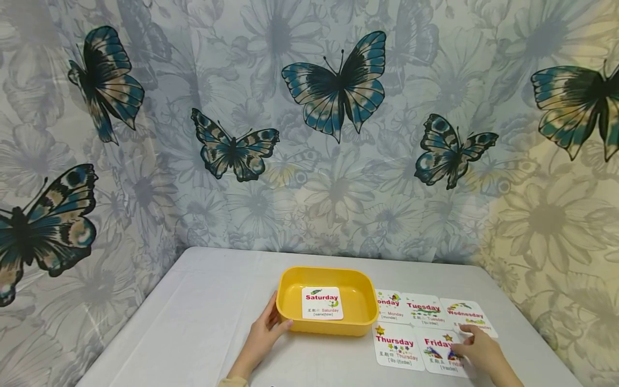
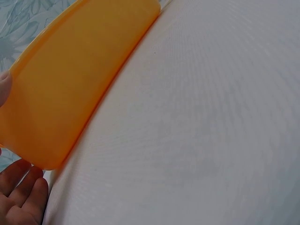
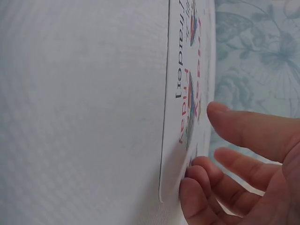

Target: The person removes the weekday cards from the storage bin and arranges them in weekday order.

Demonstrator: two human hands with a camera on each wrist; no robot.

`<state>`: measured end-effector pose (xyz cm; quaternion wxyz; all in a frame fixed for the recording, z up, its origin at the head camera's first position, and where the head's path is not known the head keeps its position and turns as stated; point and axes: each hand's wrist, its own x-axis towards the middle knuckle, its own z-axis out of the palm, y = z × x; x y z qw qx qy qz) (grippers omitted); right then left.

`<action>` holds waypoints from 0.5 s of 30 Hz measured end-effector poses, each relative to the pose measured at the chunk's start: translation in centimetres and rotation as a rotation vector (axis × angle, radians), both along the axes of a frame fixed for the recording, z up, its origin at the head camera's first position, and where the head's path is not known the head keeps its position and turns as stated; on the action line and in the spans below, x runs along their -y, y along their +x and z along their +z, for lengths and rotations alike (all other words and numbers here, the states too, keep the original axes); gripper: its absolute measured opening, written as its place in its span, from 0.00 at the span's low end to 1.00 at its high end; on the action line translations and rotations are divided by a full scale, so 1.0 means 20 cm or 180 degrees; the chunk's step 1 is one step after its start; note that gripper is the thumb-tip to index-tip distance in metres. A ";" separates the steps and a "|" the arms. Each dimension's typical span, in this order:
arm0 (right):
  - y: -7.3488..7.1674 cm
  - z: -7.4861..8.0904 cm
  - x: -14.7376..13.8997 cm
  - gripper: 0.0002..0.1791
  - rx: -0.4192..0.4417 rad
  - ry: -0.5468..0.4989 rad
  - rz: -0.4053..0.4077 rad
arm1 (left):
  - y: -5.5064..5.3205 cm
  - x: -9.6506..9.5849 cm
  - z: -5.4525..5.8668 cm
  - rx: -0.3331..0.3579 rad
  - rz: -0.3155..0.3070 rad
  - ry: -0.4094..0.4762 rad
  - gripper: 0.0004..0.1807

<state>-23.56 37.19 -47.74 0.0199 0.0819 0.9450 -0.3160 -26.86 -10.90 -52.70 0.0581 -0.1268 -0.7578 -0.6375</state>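
The left hand (image 1: 264, 332) grips the left end of the box (image 1: 329, 327); the right hand (image 1: 483, 352), loosely curled, holding nothing, is beside the Friday card (image 1: 437, 356).

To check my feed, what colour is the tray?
The tray is yellow, clearest in the head view.

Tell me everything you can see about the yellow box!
The yellow, rounded-rectangular, plastic-looking box has low walls and an open top. It sits upright on the white cloth-covered table. A square white card printed Saturday in red lies inside. The person's left grip holds its left end. Its right end hides part of the white Monday card; whether they touch is unclear.
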 end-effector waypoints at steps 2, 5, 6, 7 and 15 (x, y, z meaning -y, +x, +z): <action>0.00 0.00 -0.01 0.43 0.0006 -0.0020 0.0005 | 0.00 0.00 0.00 0.0004 0.0010 -0.0007 0.47; -0.01 0.00 -0.01 0.45 0.0058 -0.0036 -0.0012 | 0.00 0.00 0.01 0.0034 0.0025 -0.0026 0.47; -0.01 0.00 -0.01 0.46 0.0063 -0.0028 -0.0002 | 0.00 0.00 0.01 0.0046 0.0027 -0.0028 0.47; -0.01 0.01 0.00 0.46 0.0070 -0.0014 0.0004 | 0.01 0.00 0.02 0.0058 0.0023 -0.0013 0.47; -0.03 0.09 0.07 0.46 0.0017 0.0033 0.0067 | 0.09 -0.02 0.16 0.0103 -0.0025 0.0015 0.44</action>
